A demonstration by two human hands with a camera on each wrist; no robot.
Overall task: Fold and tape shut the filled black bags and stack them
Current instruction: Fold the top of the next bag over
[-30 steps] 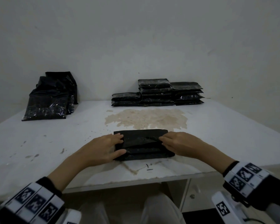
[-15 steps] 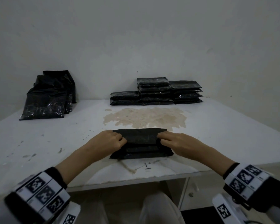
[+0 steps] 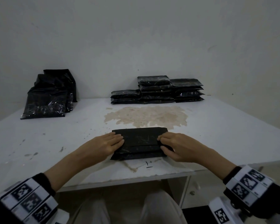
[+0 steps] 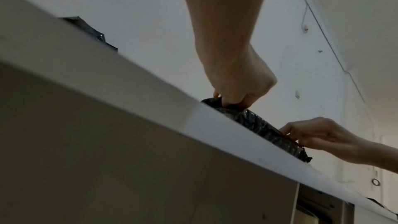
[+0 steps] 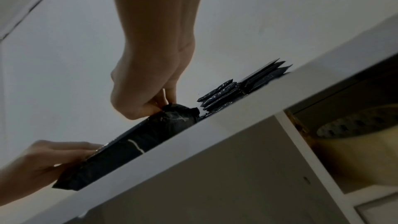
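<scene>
White table (image 3: 217, 135), pretty scuffed and stained, took up most of the head view with a bare wall behind it. Lower middle of the frame, the black bag (image 3: 140, 143) lay flat near the front edge, already folded over into a neat rectangle. Left hand (image 3: 102, 145) had its fingers laid over the bag's left end with the thumb tucked at the edge, and the right hand (image 3: 176, 147) pinched the right end, so both were clamped on it. Looked like the folding step was about done; next you'd want tape, and I think that's a tape roll (image 5: 353, 135) on the shelf underneath. Further up, the stack of finished bags (image 3: 157, 89) sat at center against the wall, with the unfolded bags (image 3: 48, 97) leaning upper left.
</scene>
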